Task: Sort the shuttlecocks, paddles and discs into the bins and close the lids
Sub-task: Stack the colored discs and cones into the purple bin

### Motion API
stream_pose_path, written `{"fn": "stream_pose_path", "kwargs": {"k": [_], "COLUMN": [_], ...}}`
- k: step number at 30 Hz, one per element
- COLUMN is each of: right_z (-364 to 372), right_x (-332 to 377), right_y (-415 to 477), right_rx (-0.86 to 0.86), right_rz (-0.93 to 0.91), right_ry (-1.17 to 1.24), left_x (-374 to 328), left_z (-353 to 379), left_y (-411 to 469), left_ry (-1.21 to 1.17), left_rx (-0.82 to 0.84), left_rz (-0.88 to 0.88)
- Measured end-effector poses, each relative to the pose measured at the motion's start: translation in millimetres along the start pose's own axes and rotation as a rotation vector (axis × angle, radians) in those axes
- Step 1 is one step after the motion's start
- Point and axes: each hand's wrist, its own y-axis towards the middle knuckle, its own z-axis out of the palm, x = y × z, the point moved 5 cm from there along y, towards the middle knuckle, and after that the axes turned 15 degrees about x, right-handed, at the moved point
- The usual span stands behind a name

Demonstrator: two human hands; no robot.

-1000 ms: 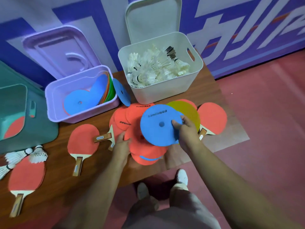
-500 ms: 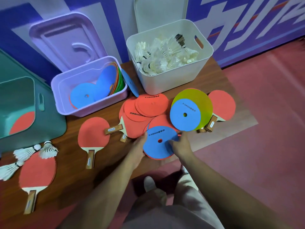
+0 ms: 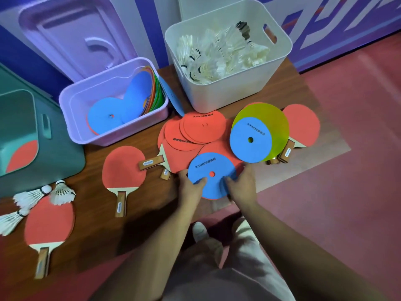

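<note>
A blue disc (image 3: 211, 168) lies on an orange one at the table's front edge. My left hand (image 3: 191, 190) pinches its near-left rim, thumb on top. My right hand (image 3: 242, 185) holds its near-right rim, fingers on top. Another blue disc (image 3: 249, 140) sits on a yellow disc (image 3: 274, 120) to the right. Orange discs (image 3: 201, 127) overlap behind. The purple bin (image 3: 71, 101) holds coloured discs, and the white bin (image 3: 286, 48) holds shuttlecocks. Red paddles lie at centre-left (image 3: 123, 168), front left (image 3: 48, 220) and far right (image 3: 303, 124). Three loose shuttlecocks (image 3: 32, 197) lie at the left.
A teal bin (image 3: 65, 153) at the left holds a red paddle. Open lids stand behind the purple bin (image 3: 71, 33) and the white bin. One blue disc (image 3: 171, 96) leans between those two bins. Red floor lies to the right and in front, and my shoe shows below the table edge.
My right hand laid the first blue disc onto the yellow disc at the right. Both hands then came back to a second blue disc at the front edge and took hold of it.
</note>
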Motion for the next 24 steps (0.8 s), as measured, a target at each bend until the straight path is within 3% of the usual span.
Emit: {"fn": "stream_pose_path", "kwargs": {"k": [3, 6, 10, 15, 19, 24], "right_z": [-1, 5, 18, 24, 38, 65], "right_x": [2, 11, 37, 64, 67, 64], "right_y": [-1, -5, -13, -15, -18, -14], "right_rx": [0.059, 0.172, 0.339, 0.353, 0.361, 0.319], "right_rz": [0.030, 0.054, -0.133, -0.307, -0.336, -0.370], "right_ry": [0.207, 0.359, 0.317, 0.082, -0.032, -0.295], "left_x": [-2, -10, -16, -22, -22, -13], "left_z": [-17, -38, -70, -92, -106, -111], "left_y": [0, -9, -20, -27, -27, -22], "left_ry": [-0.123, -0.420, -0.670, -0.553, -0.273, -0.020], "left_rx": [0.096, 0.270, 0.392, 0.306, 0.271, 0.274], "left_rz": [0.010, 0.012, 0.061, 0.131, 0.228, 0.164]}}
